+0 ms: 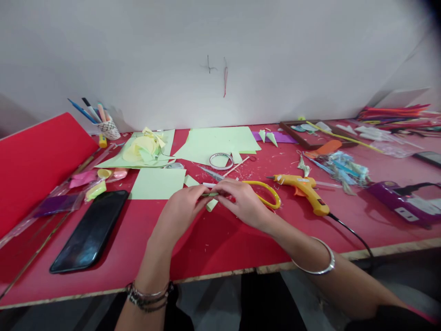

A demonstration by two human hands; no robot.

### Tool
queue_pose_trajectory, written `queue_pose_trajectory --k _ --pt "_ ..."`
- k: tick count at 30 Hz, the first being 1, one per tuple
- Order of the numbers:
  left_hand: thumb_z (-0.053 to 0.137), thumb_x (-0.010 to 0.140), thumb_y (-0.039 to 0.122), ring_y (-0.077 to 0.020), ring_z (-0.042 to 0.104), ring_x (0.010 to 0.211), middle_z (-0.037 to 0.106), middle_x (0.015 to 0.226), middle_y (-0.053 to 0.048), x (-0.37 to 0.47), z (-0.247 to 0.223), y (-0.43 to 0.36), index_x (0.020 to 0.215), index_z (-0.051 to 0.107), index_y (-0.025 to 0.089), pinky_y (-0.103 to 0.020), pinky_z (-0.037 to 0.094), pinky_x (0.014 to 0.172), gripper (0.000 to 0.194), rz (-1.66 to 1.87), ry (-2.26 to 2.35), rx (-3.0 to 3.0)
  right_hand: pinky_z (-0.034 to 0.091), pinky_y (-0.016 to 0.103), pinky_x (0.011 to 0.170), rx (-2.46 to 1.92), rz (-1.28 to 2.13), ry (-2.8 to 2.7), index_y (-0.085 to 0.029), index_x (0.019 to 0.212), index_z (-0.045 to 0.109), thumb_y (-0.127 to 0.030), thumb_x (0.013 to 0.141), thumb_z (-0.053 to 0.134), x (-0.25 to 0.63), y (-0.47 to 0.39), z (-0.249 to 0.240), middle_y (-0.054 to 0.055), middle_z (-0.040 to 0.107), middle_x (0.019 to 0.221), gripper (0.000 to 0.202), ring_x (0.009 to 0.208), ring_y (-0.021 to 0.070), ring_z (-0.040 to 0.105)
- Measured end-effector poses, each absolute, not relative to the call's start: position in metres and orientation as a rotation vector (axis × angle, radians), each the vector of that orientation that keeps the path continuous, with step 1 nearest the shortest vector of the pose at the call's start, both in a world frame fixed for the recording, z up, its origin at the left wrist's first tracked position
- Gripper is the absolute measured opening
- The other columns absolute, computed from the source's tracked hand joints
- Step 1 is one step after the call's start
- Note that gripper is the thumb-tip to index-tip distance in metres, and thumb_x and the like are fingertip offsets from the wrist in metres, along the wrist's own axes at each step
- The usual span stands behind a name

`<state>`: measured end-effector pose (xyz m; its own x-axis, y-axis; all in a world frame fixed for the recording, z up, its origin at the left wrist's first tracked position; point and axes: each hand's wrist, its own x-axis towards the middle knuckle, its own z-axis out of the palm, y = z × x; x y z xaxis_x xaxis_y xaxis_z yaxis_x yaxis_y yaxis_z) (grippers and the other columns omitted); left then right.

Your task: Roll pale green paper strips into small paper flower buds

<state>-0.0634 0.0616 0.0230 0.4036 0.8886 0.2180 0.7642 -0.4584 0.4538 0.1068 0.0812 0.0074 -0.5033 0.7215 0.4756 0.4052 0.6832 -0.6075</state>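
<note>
My left hand (184, 207) and my right hand (239, 200) meet above the red table. Pinched between their fingertips is a small piece of green paper (210, 194), mostly covered by the fingers. Just behind the hands lie scissors with a yellow handle (275, 197), partly hidden by my right hand. A curled green paper strip (211, 205) rests below the fingertips. To the left is a square green sheet (158, 184), and a roll of tape (221, 161) lies farther back.
A black phone (91, 232) lies at the left. On the right are a yellow glue gun (305, 188) with its cord over the edge, blue tassels (344, 168) and a purple power strip (399, 202). A pen cup (108, 128) stands at the back left.
</note>
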Motion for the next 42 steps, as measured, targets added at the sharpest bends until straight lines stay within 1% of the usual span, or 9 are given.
queue_pose_trajectory --k 8,14,18,22,28,36,38,39,42 --pt "0.043 0.084 0.034 -0.0132 0.056 0.071 0.062 0.078 0.000 -0.061 0.028 0.059 0.083 0.056 0.019 -0.021 0.040 0.064 0.020 0.829 1.342 2.254 0.047 0.028 0.072 -0.805 0.423 -2.213 -0.015 0.094 0.055 -0.013 0.083 0.044 0.105 0.081 0.003 0.008 0.058 0.088 0.015 0.081 0.0153 0.055" --pt "0.049 0.080 0.037 -0.0129 0.055 0.069 0.061 0.074 -0.001 -0.061 0.029 0.058 0.088 0.057 0.017 -0.023 0.042 0.065 0.023 0.994 1.275 2.101 0.046 0.029 0.072 -0.746 0.311 -2.123 -0.017 0.098 0.053 -0.017 0.085 0.040 0.104 0.079 0.001 0.007 0.059 0.091 0.018 0.084 0.0155 0.055" --pt "0.050 0.080 0.033 -0.0114 0.054 0.070 0.060 0.078 -0.001 -0.061 0.028 0.058 0.088 0.057 0.017 -0.022 0.042 0.065 0.018 1.045 1.225 2.101 0.046 0.027 0.071 -0.737 0.383 -2.093 -0.017 0.097 0.054 -0.017 0.084 0.042 0.104 0.077 0.002 0.007 0.059 0.089 0.018 0.081 0.0144 0.055" --pt "0.051 0.081 0.029 -0.0102 0.054 0.067 0.060 0.072 0.000 -0.064 0.028 0.059 0.083 0.056 0.016 -0.021 0.042 0.064 0.015 1.014 1.143 2.015 0.045 0.024 0.066 -0.757 0.633 -2.072 -0.017 0.090 0.057 -0.019 0.083 0.045 0.103 0.076 0.006 0.004 0.058 0.081 0.014 0.074 0.0125 0.054" --pt "0.053 0.079 0.030 -0.0114 0.055 0.065 0.059 0.069 -0.002 -0.069 0.028 0.058 0.078 0.055 0.015 -0.023 0.045 0.063 0.016 0.976 0.990 1.790 0.045 0.022 0.062 -0.668 1.331 -1.936 -0.016 0.075 0.057 -0.026 0.082 0.047 0.105 0.076 0.013 -0.001 0.054 0.066 0.016 0.062 0.0086 0.052" --pt "0.057 0.077 0.030 -0.0111 0.054 0.067 0.054 0.074 -0.001 -0.068 0.033 0.054 0.073 0.058 0.017 -0.024 0.045 0.063 0.013 0.962 0.732 1.659 0.046 0.021 0.056 -0.418 2.025 -1.595 -0.013 0.072 0.057 -0.033 0.074 0.060 0.107 0.073 0.009 -0.001 0.056 0.064 0.021 0.054 0.0066 0.052" --pt "0.055 0.078 0.030 -0.0103 0.052 0.064 0.053 0.073 -0.001 -0.068 0.033 0.055 0.074 0.057 0.017 -0.023 0.044 0.061 0.013 0.957 0.745 1.668 0.045 0.021 0.055 -0.431 1.963 -1.639 -0.013 0.073 0.057 -0.033 0.076 0.057 0.106 0.073 0.009 -0.001 0.055 0.064 0.020 0.054 0.0069 0.052" --pt "0.054 0.079 0.030 -0.0098 0.051 0.062 0.053 0.071 0.000 -0.068 0.032 0.056 0.076 0.057 0.017 -0.023 0.043 0.059 0.013 0.957 0.777 1.672 0.045 0.021 0.055 -0.476 1.835 -1.706 -0.014 0.074 0.058 -0.032 0.077 0.055 0.106 0.074 0.009 -0.001 0.055 0.064 0.019 0.055 0.0072 0.052" --pt "0.053 0.079 0.032 -0.0096 0.050 0.062 0.054 0.073 0.000 -0.065 0.029 0.058 0.086 0.055 0.018 -0.021 0.041 0.057 0.016 0.976 0.948 1.706 0.044 0.022 0.059 -0.686 1.119 -1.950 -0.016 0.077 0.060 -0.027 0.080 0.052 0.105 0.077 0.009 0.000 0.055 0.068 0.014 0.062 0.0093 0.051"
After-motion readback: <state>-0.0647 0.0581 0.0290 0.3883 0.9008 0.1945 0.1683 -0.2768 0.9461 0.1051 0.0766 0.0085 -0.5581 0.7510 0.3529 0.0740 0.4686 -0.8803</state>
